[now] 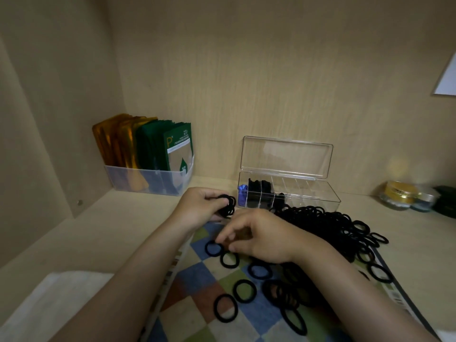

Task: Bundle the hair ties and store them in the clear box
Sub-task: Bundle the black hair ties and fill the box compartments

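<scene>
We find the left hand (201, 206) at twelve o'clock of the checked mat (197, 277), its fingers curled round a small bundle (229, 206) of black hair ties. The right hand (261, 239) sits at five o'clock from the left one, thumb and forefinger pinching the rim of a loose tie (213, 248) that lies on the mat.

The clear box (320, 193) stands open at one o'clock from the hands, near the back wall, with its lid upright. Its left compartments already hold stored bundles (257, 192); in this dim light we cannot tell whether that is two or three. The compartments toward three o'clock show nothing dark, and a blue thing (242, 191) sits at the box's left end.

We judge the job to be in its early part. A large heap (328, 225) of ties lies at three o'clock of the right hand, reaching up to the box front, and more singles are scattered over the mat from five to seven o'clock. What is left is to finish this bundle, set it in a free compartment, and work through the heap in the same way
</scene>
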Demonstrator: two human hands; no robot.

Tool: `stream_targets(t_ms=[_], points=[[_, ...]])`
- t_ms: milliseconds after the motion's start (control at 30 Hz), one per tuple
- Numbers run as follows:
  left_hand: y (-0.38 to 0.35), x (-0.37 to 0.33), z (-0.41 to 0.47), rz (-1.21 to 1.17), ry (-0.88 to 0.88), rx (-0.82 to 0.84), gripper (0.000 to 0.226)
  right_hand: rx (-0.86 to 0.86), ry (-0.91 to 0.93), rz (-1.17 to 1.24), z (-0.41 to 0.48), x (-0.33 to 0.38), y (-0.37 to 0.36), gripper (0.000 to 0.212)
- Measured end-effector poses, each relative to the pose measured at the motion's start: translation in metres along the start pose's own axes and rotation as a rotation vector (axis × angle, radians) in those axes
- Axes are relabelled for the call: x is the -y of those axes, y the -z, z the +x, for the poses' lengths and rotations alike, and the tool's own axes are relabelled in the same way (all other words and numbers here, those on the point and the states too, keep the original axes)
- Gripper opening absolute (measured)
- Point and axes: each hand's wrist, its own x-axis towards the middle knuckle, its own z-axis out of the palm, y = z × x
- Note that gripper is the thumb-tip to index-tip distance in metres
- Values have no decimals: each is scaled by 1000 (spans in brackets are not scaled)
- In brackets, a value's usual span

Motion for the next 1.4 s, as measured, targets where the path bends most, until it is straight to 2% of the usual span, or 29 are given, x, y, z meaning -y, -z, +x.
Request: stream_targets(t_ms=[67, 133, 300, 333, 400, 500, 567, 700, 967, 1067, 1200, 1267, 1333, 1400], points=[[0, 1, 0, 19, -8, -6, 24, 94, 21, -152, 4, 3, -5, 31], [-1, 2, 1, 56, -24, -8, 25, 93, 24, -253, 8, 6, -7, 30], [-2, 3, -1, 90, -47, 8, 27, 39, 29, -242, 8, 1, -9, 12], [-4, 4, -2, 87, -55, 24, 30, 26, 25, -211, 7, -1, -9, 9], [-7, 5, -3, 83, -70, 59, 33, -55, -27, -1, 5, -4, -4, 3], [-13, 3, -9, -15, -37, 146, 29, -247, -143, 339, 2, -9, 8, 18], [-17, 1, -12, -121, 14, 217, 29, -348, -216, 382, 0, -15, 13, 16], [-18, 0, -14, -193, 45, 284, 26, -497, -311, 311, -2, -23, 14, 11], [-23, -1, -17, -250, 78, 342, 33, -592, -296, 62, -2, -23, 10, 9], [-24, 3, -15, -142, 21, 303, 40, -564, -299, 51, -2, -22, 12, 6], [-22, 6, -11, -83, 17, 227, 34, -471, -289, 81, -6, -23, 19, 10], [-20, 7, -10, -52, 22, 194, 35, -411, -278, 8, -12, -22, 28, 8], [-18, 8, -8, -61, 25, 171, 36, -284, -251, -74, -20, -20, 37, 2], [-16, 8, -7, -67, 20, 151, 36, -92, -251, -132, -27, -17, 42, 8]])
